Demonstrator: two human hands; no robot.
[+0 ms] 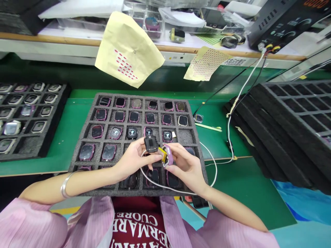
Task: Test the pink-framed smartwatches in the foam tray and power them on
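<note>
Over a grey foam tray [85, 136] my two hands meet near its front. My left hand [138, 155] is closed on a small black square part [151, 143] with a row of light marks along its edge. A white cable [165, 186] loops from by that hand beneath both hands toward the right. Between the fingers of my right hand [187, 163] is a purple watch case [169, 155], tilted on its side. A yellow piece [162, 154] shows at its open side, close to the left fingertips. Purple-rimmed watches [119, 116] fill many of the tray's compartments.
Another foam tray [26, 137] of watches sits at the left. Stacked black foam trays [258, 134] stand at the right. A dark power supply [287, 26] rests on the shelf [85, 42], where yellow paper sheets [129, 51] hang down. A pale green stick [209, 127] lies beyond the tray.
</note>
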